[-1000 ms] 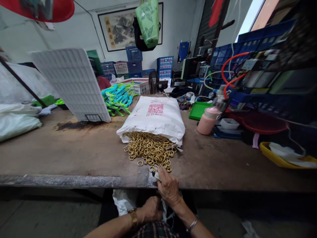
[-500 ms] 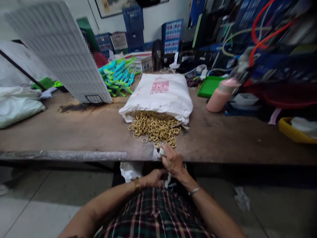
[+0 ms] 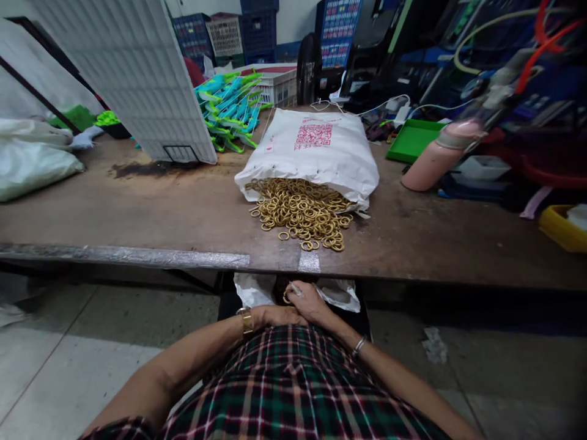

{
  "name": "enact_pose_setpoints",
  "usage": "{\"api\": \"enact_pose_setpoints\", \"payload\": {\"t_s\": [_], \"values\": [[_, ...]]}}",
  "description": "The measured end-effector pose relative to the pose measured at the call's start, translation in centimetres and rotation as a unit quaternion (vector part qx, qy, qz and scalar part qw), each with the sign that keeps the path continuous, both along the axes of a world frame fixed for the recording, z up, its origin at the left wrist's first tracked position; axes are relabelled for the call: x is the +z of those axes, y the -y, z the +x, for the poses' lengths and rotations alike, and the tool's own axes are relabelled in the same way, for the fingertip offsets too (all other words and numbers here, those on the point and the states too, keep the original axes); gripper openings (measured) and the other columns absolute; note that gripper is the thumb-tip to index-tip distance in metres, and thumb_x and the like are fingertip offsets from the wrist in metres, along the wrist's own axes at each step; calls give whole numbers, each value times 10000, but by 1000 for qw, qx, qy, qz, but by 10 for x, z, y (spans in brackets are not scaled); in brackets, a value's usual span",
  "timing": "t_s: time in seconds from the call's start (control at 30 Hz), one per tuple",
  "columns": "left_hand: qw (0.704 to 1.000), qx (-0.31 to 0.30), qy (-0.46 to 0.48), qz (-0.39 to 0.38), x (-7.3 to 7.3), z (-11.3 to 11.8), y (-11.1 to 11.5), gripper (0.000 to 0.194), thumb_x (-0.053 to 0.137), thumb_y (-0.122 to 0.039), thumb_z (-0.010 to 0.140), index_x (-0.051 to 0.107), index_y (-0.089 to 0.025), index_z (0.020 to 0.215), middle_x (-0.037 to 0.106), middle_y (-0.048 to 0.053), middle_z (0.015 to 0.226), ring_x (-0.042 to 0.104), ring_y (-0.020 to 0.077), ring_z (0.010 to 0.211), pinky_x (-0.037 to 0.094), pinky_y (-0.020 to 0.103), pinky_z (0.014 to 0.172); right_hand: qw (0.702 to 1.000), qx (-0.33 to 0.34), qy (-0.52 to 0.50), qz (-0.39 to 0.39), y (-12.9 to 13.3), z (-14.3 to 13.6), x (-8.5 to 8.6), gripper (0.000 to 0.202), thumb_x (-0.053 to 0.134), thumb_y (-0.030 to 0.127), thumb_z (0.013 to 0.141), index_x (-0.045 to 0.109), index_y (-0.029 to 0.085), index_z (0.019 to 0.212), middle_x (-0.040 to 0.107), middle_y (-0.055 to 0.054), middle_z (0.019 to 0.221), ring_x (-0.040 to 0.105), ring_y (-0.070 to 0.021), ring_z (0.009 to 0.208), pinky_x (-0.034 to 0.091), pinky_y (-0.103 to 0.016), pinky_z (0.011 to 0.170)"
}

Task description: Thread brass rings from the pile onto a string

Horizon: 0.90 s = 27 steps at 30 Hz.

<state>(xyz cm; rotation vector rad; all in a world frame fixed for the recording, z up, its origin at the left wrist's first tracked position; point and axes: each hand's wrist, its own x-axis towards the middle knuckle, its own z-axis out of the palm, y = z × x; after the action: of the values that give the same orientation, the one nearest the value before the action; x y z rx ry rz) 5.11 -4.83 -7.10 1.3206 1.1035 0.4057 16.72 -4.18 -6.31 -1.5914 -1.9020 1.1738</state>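
Note:
A heap of gold-coloured rings (image 3: 302,211) spills from the mouth of a white sack (image 3: 339,153) onto the table near its front edge. My right hand (image 3: 312,302) is below that edge, in front of my lap, its fingers closed by a gold ring (image 3: 286,297). White wrapping (image 3: 296,289) shows at its fingertips. Close against it lies my left hand (image 3: 277,316); its fingers are hidden, so their state does not show. White bag-like material (image 3: 254,290) hangs open beneath the table, around the hands.
A white grid panel (image 3: 137,79) stands at left, beside a pile of turquoise and green plastic pieces (image 3: 232,110). To the right are a green tray (image 3: 413,139), a pink bottle (image 3: 440,156) with a hose and a yellow tray (image 3: 562,229). The table's edge (image 3: 137,253) is taped.
My right hand has drawn back from the rings on the table to below the edge, beside my left hand. The camera view has tilted down and shifted slightly left.

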Motion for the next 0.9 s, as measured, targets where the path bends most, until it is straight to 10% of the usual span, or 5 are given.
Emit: {"api": "enact_pose_setpoints", "payload": {"t_s": [0.13,0.37,0.63,0.9], "values": [[982,-160,76,-72,12,-4,0,192,607,-186,690,661,-118,519,608,8,576,588,189,622,449,288,610,997,-25,70,-33,6,14,-17,186,434,149,689,616,167,724,638,-31,690,548,-133,630,347,-211,555],[971,-203,113,-61,29,-3,-4,184,569,-289,708,666,-173,604,620,-6,626,545,153,646,438,262,660,988,-122,85,-43,39,48,-34,125,411,160,641,532,191,635,595,-2,615,550,-148,625,381,-230,582],[979,78,-1,186,57,-21,5,199,461,-246,797,572,-144,928,576,7,724,503,111,640,411,220,609,963,-230,-139,20,18,32,31,180,515,338,716,528,187,813,530,33,636,473,-107,568,379,-218,552],[934,15,39,356,68,-12,-10,330,454,-184,825,517,-183,1149,628,89,1027,588,163,899,458,295,802,874,-262,-371,-174,-1,15,69,241,565,326,643,460,202,821,310,122,471,203,-27,347,157,-173,351]]}}
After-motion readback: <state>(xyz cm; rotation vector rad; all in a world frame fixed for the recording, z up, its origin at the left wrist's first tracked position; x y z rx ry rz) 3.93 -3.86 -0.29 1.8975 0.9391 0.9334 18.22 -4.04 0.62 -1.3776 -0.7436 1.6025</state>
